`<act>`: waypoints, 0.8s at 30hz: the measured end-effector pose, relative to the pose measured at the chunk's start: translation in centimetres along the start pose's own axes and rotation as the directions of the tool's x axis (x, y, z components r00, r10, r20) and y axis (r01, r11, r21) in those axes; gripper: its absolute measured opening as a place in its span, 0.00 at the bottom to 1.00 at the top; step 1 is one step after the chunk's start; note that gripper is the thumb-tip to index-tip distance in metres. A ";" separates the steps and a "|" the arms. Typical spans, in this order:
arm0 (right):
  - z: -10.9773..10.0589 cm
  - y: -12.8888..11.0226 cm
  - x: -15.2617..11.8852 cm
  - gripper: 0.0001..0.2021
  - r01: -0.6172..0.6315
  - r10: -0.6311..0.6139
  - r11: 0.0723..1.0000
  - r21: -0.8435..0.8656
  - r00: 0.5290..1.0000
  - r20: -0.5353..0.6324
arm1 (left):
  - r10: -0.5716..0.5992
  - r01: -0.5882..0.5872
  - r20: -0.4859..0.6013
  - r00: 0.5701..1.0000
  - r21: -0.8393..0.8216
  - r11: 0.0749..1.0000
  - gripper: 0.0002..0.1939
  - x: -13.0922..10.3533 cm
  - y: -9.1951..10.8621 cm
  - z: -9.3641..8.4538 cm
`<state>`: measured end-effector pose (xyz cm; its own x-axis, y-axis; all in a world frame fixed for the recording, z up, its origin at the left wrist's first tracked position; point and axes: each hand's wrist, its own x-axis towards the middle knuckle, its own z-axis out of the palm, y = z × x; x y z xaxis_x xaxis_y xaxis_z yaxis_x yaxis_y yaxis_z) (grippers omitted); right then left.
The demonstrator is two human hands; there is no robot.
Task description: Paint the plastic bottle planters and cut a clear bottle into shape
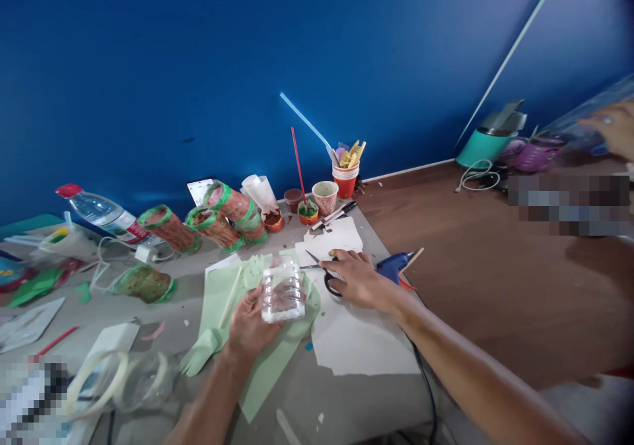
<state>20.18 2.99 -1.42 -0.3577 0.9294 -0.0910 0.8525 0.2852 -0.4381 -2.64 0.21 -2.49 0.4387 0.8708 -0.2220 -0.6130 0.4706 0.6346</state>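
My left hand (250,329) is closed around a clear piece of cut plastic bottle (283,292) with ribbed sides, raised above a pale green sheet (265,379). To its right, my right hand (361,281) has its fingers on the black handles of a pair of scissors (331,285). The scissor blades are parted and point left toward the bottle piece, over white paper (359,346). Just beyond the right hand lies a blue glue gun (393,267), its front end toward the brown table.
Brown tubes with green rims (171,228) stand behind the hands, beside a red-capped water bottle (106,212). Paper cups (325,197) and a red cup (345,181) of plastic cutlery line the wall. A tape roll (96,382) sits front left. Another person's hand (619,131) shows far right.
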 end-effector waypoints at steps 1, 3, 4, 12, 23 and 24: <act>0.0 0.0 0.0 0.17 -0.011 0.012 0.999 0.034 1.000 -0.027 | -0.003 0.003 -0.002 1.000 0.003 1.000 0.14 0.0 0.0 0.0; 0.0 -0.2 0.0 0.14 -0.024 0.040 0.989 0.143 0.993 -0.111 | -0.001 0.001 -0.006 1.000 0.015 1.000 0.14 0.0 0.0 0.0; 0.0 -0.3 0.0 0.13 -0.019 0.049 0.981 0.191 0.986 -0.156 | 0.004 -0.004 -0.010 1.000 0.020 1.000 0.14 0.1 -0.1 0.1; 0.3 -2.3 -0.8 0.34 -0.043 -0.228 0.202 0.978 0.970 0.090 | -0.021 0.020 0.043 0.999 0.016 1.000 0.13 -0.4 -1.0 0.8; 0.7 -3.0 -0.7 0.36 0.028 -0.127 -0.009 1.000 0.992 -0.029 | 0.309 -0.224 -0.115 0.944 0.461 0.859 0.28 -0.1 -1.4 1.3; 0.7 -3.1 -0.8 0.39 0.071 -0.071 0.072 0.995 0.995 -0.066 | 0.428 -0.291 -0.133 0.894 0.555 0.779 0.26 -0.1 -1.2 1.3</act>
<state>17.61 1.22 -0.58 -0.3918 0.9200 -0.0007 -0.3434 -0.1469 -0.9276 -1.06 -0.61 -2.30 0.0422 0.9988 -0.0249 -0.2410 0.0343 0.9699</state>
